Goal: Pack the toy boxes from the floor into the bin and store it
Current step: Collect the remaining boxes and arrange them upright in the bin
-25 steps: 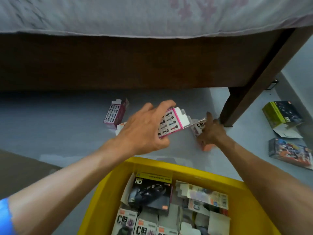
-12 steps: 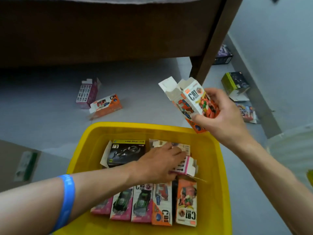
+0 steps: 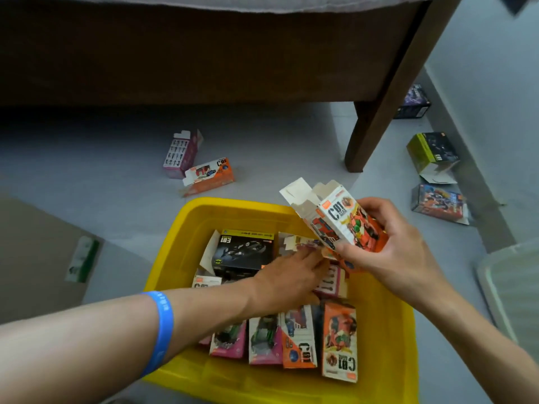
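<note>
A yellow bin (image 3: 186, 246) sits on the floor in front of me with several toy boxes laid inside. My left hand (image 3: 291, 279) is down in the bin, resting on a pink-and-white box (image 3: 332, 282) among the others. My right hand (image 3: 390, 255) holds an orange-and-white toy box (image 3: 338, 220) with its top flaps open, just above the bin's far right rim. A pink box (image 3: 180, 153) and an orange box (image 3: 208, 176) lie on the floor beyond the bin.
A dark wooden bed frame (image 3: 204, 53) and its leg (image 3: 370, 126) stand behind. More boxes lie to the right near the wall: green-black (image 3: 431, 153), colourful (image 3: 437, 202), purple (image 3: 412, 103). A translucent lid (image 3: 510, 290) lies at right, cardboard (image 3: 38, 252) at left.
My left hand carried the pink box from the floor down into the bin. My right hand lifted the orange box off the floor and now lowers it slightly toward the bin.
</note>
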### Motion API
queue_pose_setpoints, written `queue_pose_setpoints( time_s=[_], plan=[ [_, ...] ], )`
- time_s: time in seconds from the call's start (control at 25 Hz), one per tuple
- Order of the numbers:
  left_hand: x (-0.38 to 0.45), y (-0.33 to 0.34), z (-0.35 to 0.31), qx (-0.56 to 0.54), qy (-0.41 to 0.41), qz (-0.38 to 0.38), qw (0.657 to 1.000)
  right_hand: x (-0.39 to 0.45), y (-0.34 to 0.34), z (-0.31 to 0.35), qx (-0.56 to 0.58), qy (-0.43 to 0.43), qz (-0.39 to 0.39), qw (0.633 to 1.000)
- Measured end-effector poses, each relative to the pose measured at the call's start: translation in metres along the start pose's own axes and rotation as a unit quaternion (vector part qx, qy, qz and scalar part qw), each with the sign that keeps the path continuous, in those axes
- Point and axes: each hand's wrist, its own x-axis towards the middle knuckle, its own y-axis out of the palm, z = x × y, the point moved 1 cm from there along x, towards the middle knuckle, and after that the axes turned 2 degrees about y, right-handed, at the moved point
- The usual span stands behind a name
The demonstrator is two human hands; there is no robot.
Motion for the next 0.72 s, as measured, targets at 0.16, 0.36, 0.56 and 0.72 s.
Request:
queue_pose_setpoints(
  time_s=[0.16,0.36,0.56,0.72],
  plan=[
    [-0.061,-0.051,0.043,-0.096,0.000,0.036,0.995,-0.015,0.041,0.012,0.013,0.059,0.058,0.996],
    [-0.134,-0.074,0.069,-0.494,-0.322,0.045,0.806,-0.031,0.130,0.041,0.093,0.131,0.206,0.965],
    [-0.161,-0.041,0.065,-0.452,-0.388,0.099,0.797,-0.028,0.178,0.043,0.086,0.186,0.330,0.921],
    [-0.162,-0.042,0.071,-0.206,-0.338,0.193,0.898,-0.030,0.188,0.042,0.083,0.199,0.369,0.904]
  ],
)
